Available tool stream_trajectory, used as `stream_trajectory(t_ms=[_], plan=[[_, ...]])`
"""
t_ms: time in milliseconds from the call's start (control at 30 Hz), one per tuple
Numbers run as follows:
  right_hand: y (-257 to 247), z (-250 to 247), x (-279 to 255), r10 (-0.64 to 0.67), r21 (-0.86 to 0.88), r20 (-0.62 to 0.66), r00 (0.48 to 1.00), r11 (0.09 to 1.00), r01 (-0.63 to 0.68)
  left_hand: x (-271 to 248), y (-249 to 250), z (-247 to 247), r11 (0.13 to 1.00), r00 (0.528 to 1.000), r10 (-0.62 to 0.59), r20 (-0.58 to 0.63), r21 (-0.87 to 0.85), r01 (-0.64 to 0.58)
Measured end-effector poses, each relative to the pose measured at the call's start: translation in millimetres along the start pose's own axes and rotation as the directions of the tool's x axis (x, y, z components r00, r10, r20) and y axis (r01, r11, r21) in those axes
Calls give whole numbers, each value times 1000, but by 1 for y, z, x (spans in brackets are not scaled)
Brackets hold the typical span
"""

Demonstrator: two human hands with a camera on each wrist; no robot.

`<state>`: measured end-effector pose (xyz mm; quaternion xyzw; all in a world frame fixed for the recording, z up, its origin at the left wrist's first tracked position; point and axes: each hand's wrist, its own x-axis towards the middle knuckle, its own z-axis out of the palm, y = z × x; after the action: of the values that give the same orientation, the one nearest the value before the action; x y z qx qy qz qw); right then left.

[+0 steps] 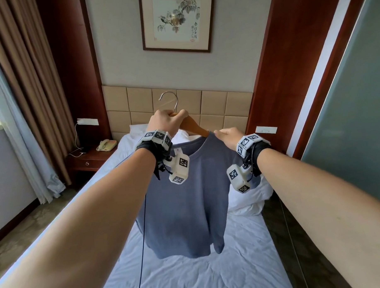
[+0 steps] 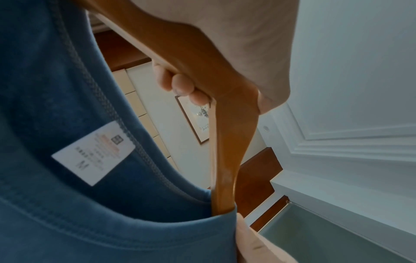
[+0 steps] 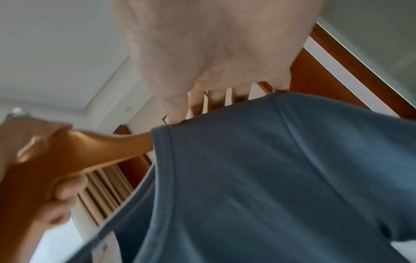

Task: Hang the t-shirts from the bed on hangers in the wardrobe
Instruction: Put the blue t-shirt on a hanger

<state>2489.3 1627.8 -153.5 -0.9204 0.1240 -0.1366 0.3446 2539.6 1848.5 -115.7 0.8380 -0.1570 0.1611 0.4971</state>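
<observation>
A blue t-shirt (image 1: pixel 186 197) hangs over the bed from a wooden hanger (image 1: pixel 192 127) with a metal hook (image 1: pixel 170 99). My left hand (image 1: pixel 169 121) grips the hanger at its middle, just under the hook; its fingers (image 2: pixel 180 85) curl round the wood (image 2: pixel 225 142). My right hand (image 1: pixel 227 136) holds the shirt's right shoulder, where the hanger arm enters the collar. In the right wrist view the thumb lies at the collar edge and the fingers (image 3: pixel 216 99) reach behind the fabric (image 3: pixel 270 178). A white label (image 2: pixel 94 153) shows inside the neck. No wardrobe is in view.
The bed (image 1: pixel 232 261) with a white sheet lies below the shirt, with a pillow (image 1: pixel 247 198) at the right. A nightstand with a telephone (image 1: pixel 106 145) stands at the left by the curtains (image 1: pixel 21 85). A frosted glass panel (image 1: pixel 356 116) lines the right side.
</observation>
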Motion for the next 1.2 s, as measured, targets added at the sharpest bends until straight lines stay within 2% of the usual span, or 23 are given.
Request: stream_trajectory(t_ms=[67, 167, 300, 433, 533, 700, 767, 833, 900, 1000, 1067, 1100, 1167, 1200], plan=[[5, 0, 0, 12, 17, 2, 1000, 1000, -12, -1, 2, 0, 1000, 1000, 6, 7, -2, -6], [6, -4, -5, 16, 74, -87, 996, 997, -10, -2, 6, 1, 1000, 1000, 22, 18, 0, -22], [7, -11, -7, 41, -5, -192, 980, 999, -43, 0, 11, 2, 999, 999, 34, 27, -6, -34], [6, -14, -9, 29, -19, -235, 972, 999, -35, 2, 12, 2, 999, 999, 44, 20, -26, -44], [0, -13, -10, -34, 8, -206, 978, 999, 36, 3, 11, 4, 998, 998, 51, 35, -47, -50], [-17, -7, -17, -114, 79, -74, 991, 990, 120, 7, 11, 5, 996, 997, 42, 64, -87, -37], [-18, -6, -20, -126, 23, -9, 992, 992, 126, 8, 9, 5, 994, 995, 56, 81, -98, -48], [-19, -5, -22, -128, -113, 36, 991, 985, 131, 10, 8, 7, 990, 991, 78, 104, -128, -65], [-26, -1, -25, -155, -208, 39, 987, 965, 160, 11, 9, 10, 984, 985, 104, 136, -157, -82], [-48, 7, -28, -223, -167, -54, 973, 963, 212, 9, 13, 15, 981, 960, 140, 243, -164, -102], [-58, 9, -28, -232, -142, -94, 968, 966, 218, 8, 12, 20, 987, 937, 151, 316, -105, -123], [-60, 10, -27, -225, -127, -91, 970, 969, 213, 8, 12, 22, 987, 935, 157, 319, -20, -159], [-58, 11, -28, -207, -101, -89, 974, 975, 198, 10, 12, 22, 953, 955, 202, 219, 179, -243], [-56, 12, -28, -202, -101, -101, 974, 976, 192, 10, 15, 20, 939, 961, 235, 145, 221, -263]])
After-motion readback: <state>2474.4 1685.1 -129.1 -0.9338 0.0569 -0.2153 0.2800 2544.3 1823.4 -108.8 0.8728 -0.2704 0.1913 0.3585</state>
